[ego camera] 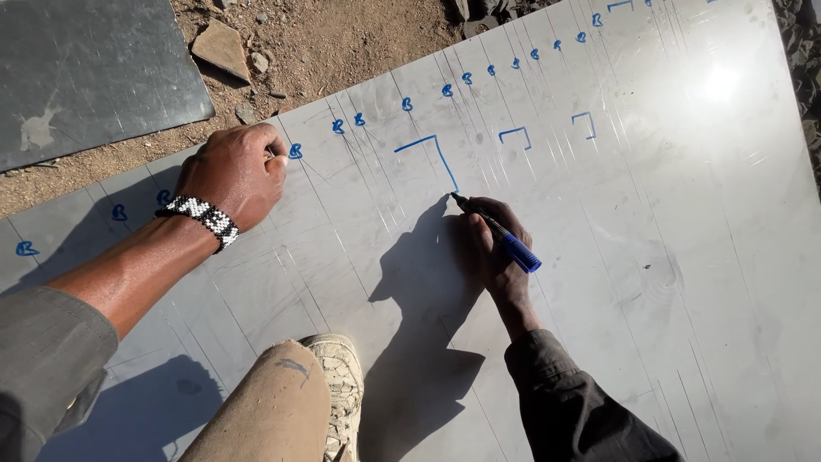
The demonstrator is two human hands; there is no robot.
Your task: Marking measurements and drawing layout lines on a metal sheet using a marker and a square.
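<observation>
Right hand [494,244] clenched around a blue felt-tip marker pen [500,233], tip pressed to a large, shiny grey sheet of metal [650,257] at the lower end of a freshly drawn blue angled line [430,154]. Left hand [235,171] curled into a loose fist, knuckles resting on the sheet near its upper edge, just beside one of a row of small blue letter-like marks [295,151]; something thin seems pinched between thumb and finger there, too small to identify. Black-and-white beaded bracelet [205,218] around the left wrist. Two smaller blue corner marks [515,134] further along the sheet, well apart from the pen. Faint scribed lines across the metal. Dusty beige work shoe [340,385] and knee planted on the sheet, between the two arms. Brown dirt ground with a flat stone [221,47] beyond the sheet's edge, and a dark grey panel [94,77] lying at upper left.

Likely risks, judged from this pose: ink smeared by the heel of the right hand dragging over the wet line; a line wandering off the scribed guide, since strong glare and the hand's own shadow fall right at the pen tip; the sheet shifting or denting under the shoe's weight; grit from the sole scratching the surface.
</observation>
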